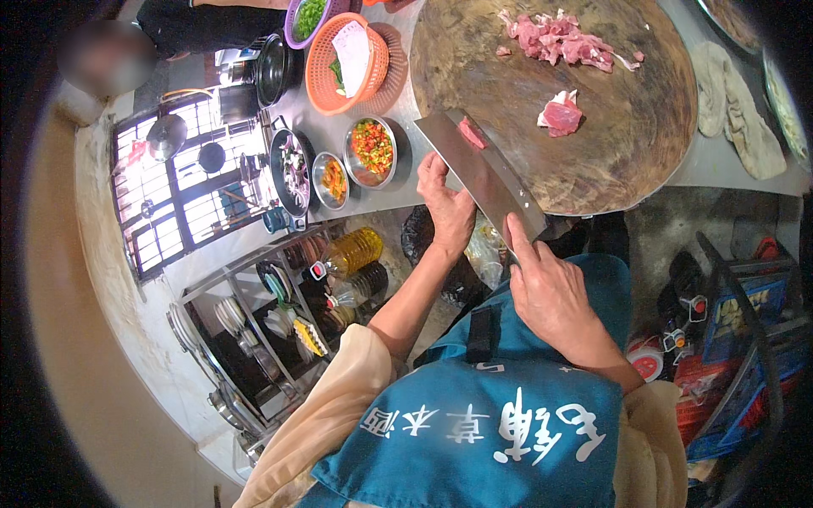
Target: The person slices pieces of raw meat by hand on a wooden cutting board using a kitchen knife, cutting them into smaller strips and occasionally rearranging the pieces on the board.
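Note:
My right hand (549, 292) grips the handle of a wide-bladed cleaver (486, 178), with a finger laid along the blade. A small slice of raw meat (472, 133) lies on the flat of the blade near its far end. My left hand (448, 206) is at the blade's left edge, its fingers bent; whether it touches the steel I cannot tell. The cleaver is over the left front edge of a round wooden chopping block (610, 159). On the block lie a chunk of raw meat (561, 114) and, farther back, a pile of sliced meat (559, 39).
Left of the block stand an orange plastic basket (315, 73), a bowl of chopped peppers (372, 152), a smaller bowl (331, 180) and a pan of sliced onion (292, 171). Cloth gloves (740, 120) lie to the right. Another person (209, 25) is at the upper left.

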### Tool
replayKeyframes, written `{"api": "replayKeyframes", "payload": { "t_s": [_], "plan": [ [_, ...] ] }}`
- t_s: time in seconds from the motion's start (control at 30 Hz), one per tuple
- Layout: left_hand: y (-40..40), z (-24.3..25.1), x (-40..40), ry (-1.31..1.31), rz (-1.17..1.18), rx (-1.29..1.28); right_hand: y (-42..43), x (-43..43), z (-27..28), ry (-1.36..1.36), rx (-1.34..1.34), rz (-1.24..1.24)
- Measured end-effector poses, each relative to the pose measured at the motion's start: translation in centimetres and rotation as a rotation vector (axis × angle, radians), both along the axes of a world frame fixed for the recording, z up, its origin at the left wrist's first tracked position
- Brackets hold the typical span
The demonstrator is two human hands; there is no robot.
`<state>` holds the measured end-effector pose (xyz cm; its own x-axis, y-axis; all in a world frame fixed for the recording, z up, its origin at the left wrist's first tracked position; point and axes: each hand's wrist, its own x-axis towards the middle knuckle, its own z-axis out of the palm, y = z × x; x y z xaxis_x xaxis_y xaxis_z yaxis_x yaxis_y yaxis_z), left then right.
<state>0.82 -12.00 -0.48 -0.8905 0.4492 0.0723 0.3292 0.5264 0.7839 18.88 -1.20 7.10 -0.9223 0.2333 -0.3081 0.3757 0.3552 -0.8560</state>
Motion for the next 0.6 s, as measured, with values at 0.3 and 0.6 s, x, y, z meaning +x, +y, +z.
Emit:
{"api": "replayKeyframes", "payload": {
  "t_s": [0.3, 0.6],
  "plan": [
    [2.5, -0.8, -1.7, 0.241, -0.041, -0.244, 1.0, 1.4, -1.3, 0.081, -0.025, -0.158],
    [6.0, 0.1, -2.7, 0.373, -0.133, -0.319, 5.8, 3.0, -3.3, -0.024, -0.65, -0.405]
  ]
}}
